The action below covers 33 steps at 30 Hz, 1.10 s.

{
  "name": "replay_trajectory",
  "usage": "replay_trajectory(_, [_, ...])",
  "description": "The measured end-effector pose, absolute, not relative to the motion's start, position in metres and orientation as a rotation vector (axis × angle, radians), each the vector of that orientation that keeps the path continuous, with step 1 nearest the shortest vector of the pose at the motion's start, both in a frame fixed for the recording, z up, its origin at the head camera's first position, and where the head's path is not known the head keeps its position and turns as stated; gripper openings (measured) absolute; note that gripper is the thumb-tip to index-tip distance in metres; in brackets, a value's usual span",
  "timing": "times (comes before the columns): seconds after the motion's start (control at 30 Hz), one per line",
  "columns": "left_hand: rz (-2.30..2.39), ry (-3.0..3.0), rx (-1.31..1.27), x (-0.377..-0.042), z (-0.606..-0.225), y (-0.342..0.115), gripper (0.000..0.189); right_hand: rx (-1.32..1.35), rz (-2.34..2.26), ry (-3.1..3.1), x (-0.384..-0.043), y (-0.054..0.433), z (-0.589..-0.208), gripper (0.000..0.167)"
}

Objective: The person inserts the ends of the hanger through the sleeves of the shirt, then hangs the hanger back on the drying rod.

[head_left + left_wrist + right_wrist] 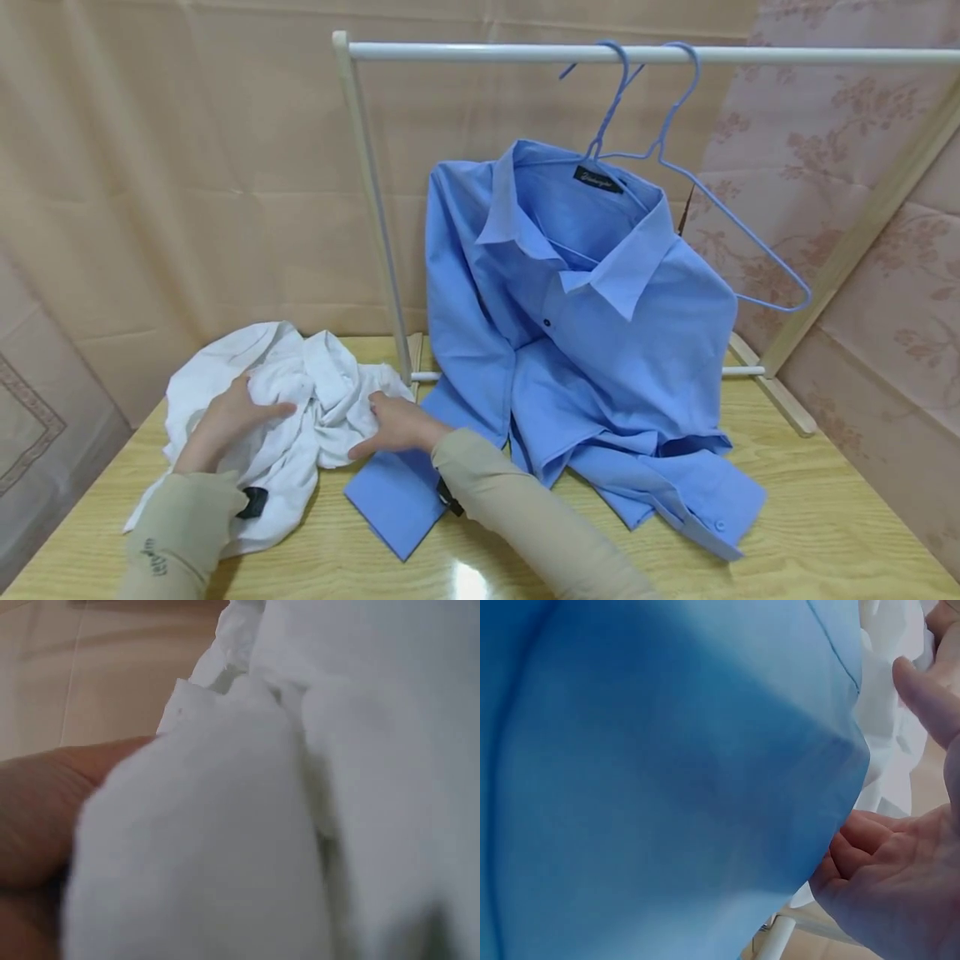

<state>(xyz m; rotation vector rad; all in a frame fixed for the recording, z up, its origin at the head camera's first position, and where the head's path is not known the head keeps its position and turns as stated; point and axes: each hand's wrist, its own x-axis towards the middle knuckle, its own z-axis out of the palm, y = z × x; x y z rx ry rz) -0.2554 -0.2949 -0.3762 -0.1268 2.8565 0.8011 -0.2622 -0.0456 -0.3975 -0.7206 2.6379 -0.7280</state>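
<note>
A crumpled white garment (322, 375) lies in a heap on the left of the table; its kind does not show. My left hand (236, 417) rests on its near side, thumb stretched out over the folds, some fingertips hidden by cloth. White fabric (202, 825) bulges beside that hand in the left wrist view. At the heap's right side is my right hand (401, 425), its thumb apart from the fingers, which touch the cloth. A blue shirt (622, 350) hangs just right of it, one sleeve reaching below my right forearm. In the right wrist view the shirt (675, 780) partly covers my right fingers.
A white rail (480, 53) on a wooden stand spans the back. The shirt's blue hanger (611, 108) and a second blue hanger (738, 221) hook over it. The wooden table (847, 517) extends in front, with beige curtains (187, 167) behind.
</note>
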Motion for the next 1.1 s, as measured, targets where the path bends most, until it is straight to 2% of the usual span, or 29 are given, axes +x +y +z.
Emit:
replay_trajectory(0.1, [0.739, 2.911, -0.122, -0.255, -0.374, -0.293, 0.099, -0.704, -0.8, 2.59, -0.262, -0.042, -0.398, 0.091])
replay_trajectory(0.3, [0.767, 3.134, -0.011, -0.249, -0.368, -0.291, 0.055, -0.78, -0.854, 2.594, -0.263, -0.044, -0.4, 0.09])
replay_trajectory(0.57, [0.759, 3.35, 0.138, -0.237, -0.342, -0.267, 0.033, -0.743, -0.669, 2.778, -0.26, -0.051, -0.402, 0.095])
replay_trajectory(0.7, [0.81, 3.412, 0.202, -0.23, -0.332, -0.257, 0.027, -0.754, -0.953, 2.744, -0.264, -0.05, -0.402, 0.092])
replay_trajectory(0.93, [0.875, 3.456, 0.341, -0.221, -0.319, -0.245, 0.03, -0.607, -1.405, 2.569, -0.267, -0.05, -0.403, 0.106])
replay_trajectory(1.1, [0.934, 3.468, 0.395, -0.212, -0.311, -0.238, 0.031, -0.551, -1.746, 2.374, -0.268, -0.05, -0.405, 0.105])
